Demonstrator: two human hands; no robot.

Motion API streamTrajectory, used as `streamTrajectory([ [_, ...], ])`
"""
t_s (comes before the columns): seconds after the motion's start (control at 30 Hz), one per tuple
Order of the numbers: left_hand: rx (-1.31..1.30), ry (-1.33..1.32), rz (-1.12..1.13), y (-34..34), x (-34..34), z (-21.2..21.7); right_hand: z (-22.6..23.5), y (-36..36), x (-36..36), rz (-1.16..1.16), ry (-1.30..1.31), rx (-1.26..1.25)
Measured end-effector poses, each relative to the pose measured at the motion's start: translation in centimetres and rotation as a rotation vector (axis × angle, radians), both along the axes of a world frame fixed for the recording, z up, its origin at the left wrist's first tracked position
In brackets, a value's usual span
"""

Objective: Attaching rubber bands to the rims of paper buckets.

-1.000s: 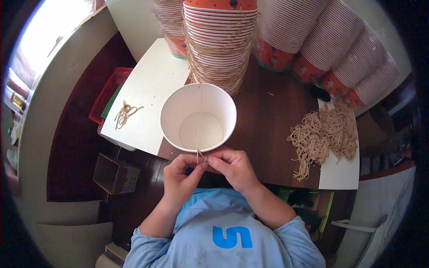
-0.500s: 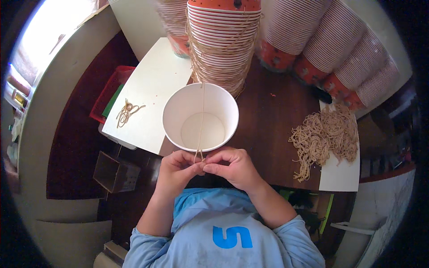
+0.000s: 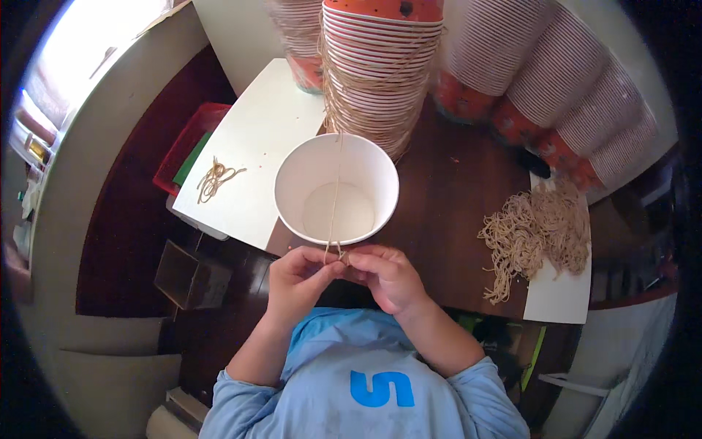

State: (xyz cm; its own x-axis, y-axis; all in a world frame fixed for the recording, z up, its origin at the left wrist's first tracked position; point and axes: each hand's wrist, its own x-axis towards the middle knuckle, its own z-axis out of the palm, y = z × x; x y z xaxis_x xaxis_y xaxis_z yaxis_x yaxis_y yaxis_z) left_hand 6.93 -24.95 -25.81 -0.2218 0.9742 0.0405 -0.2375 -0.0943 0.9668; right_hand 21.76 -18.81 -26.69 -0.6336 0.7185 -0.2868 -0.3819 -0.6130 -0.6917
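A white paper bucket [image 3: 292, 179] stands mouth up at the table's near edge, its inside facing me. A tan cord [image 3: 337, 186] runs from its far rim across the mouth to its near rim. There both hands pinch the cord between thumb and fingers, close together and just outside the rim. My left hand [image 3: 296, 282] is closed on the cord from the left, and my right hand [image 3: 391, 278] from the right. Fingertips cover part of the cord, so whether it is knotted cannot be made out.
Behind the bucket rises a tall stack of orange and white buckets [image 3: 380, 80] draped with cords. More nested stacks in plastic [image 3: 497, 36] stand at the back right. A tangled cord pile [image 3: 523, 234] lies right, a few cords [image 3: 217, 179] left. A cardboard box [image 3: 190, 278] sits lower left.
The whole view has shifted slightly. My hands stay at the bucket's near rim with the cord, and the right fingers have changed their pinch a little.
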Motion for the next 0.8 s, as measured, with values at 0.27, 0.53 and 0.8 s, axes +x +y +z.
streamTrajectory([
  [0.27, 0.443, 0.789, 0.267, 0.3, 0.0, 0.2, -0.5, -0.5, -0.5, -0.055, -0.004, -0.001],
  [0.53, 0.466, 0.809, 0.253, 0.4, 0.1, -0.1, 0.1, -1.0, -0.5, -0.096, -0.051, 0.100],
  [0.8, 0.474, 0.817, 0.231, 0.5, 0.2, -0.1, 0.5, -1.0, -0.2, -0.106, -0.061, 0.140],
])
